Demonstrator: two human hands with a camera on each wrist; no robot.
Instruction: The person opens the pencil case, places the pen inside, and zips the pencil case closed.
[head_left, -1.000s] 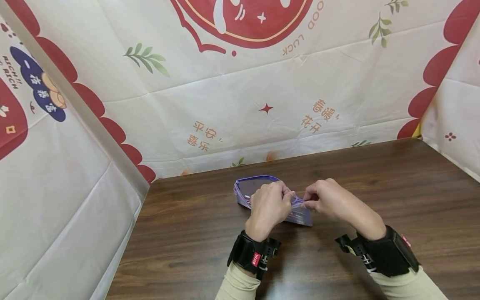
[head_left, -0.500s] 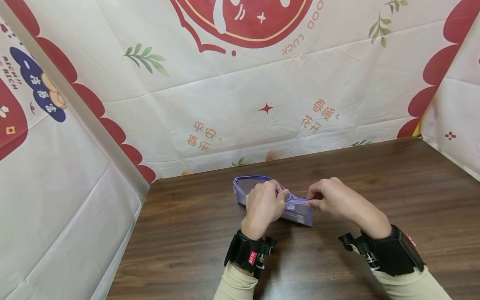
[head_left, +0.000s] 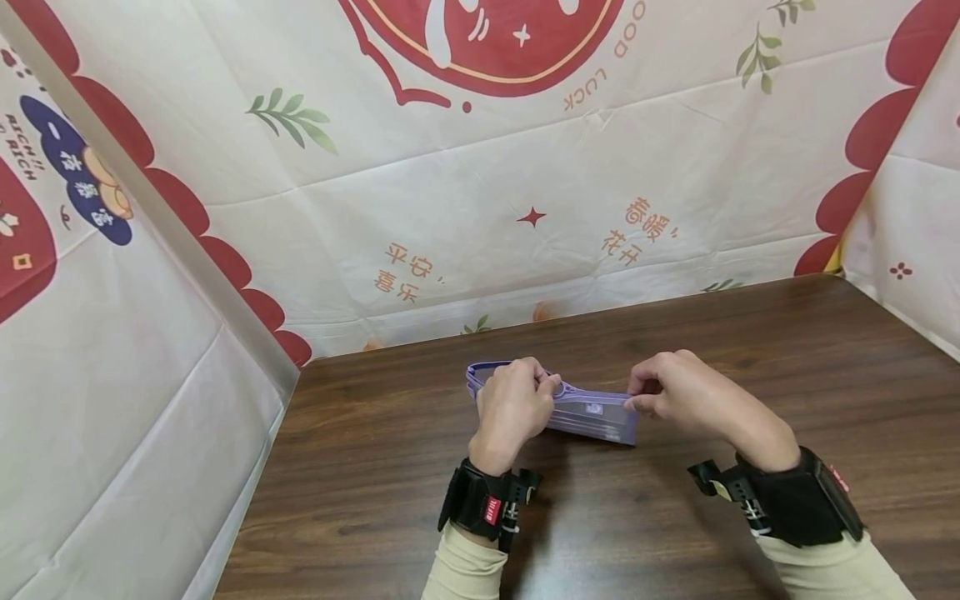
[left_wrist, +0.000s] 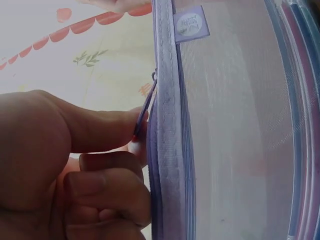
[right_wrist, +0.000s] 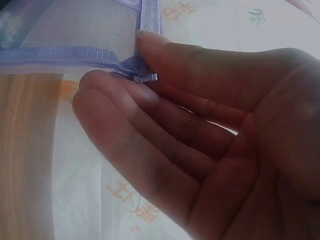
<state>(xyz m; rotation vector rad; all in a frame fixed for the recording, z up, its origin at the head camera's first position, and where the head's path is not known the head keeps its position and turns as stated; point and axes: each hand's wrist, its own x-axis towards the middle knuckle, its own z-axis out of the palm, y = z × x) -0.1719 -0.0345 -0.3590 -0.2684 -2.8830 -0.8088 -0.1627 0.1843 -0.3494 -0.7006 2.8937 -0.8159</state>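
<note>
A purple mesh zip pencil pouch (head_left: pixel 588 421) stands on the table between the two hands. My left hand (head_left: pixel 512 412) pinches its zipper pull (left_wrist: pixel 144 111) between thumb and a finger, the other fingers curled. Left of that hand the pouch mouth gapes; to its right the zip teeth are joined. My right hand (head_left: pixel 686 398) pinches the pouch's right top corner, where a small zipper end tab (right_wrist: pixel 146 78) sticks out. Through the mesh in the left wrist view, slim blue and pink sticks, apparently pens (left_wrist: pixel 302 125), lie along the bottom.
The brown wood-grain table (head_left: pixel 360 492) extends around the pouch. Behind it hangs a white printed cloth (head_left: pixel 465 200), with another cloth panel (head_left: pixel 142 375) along the left side. Black straps with camera mounts circle both wrists.
My left hand has slid leftward along the zip with the pull, and the pouch mouth has narrowed. My right hand has shifted slightly right, and the pouch's right part is drawn straighter.
</note>
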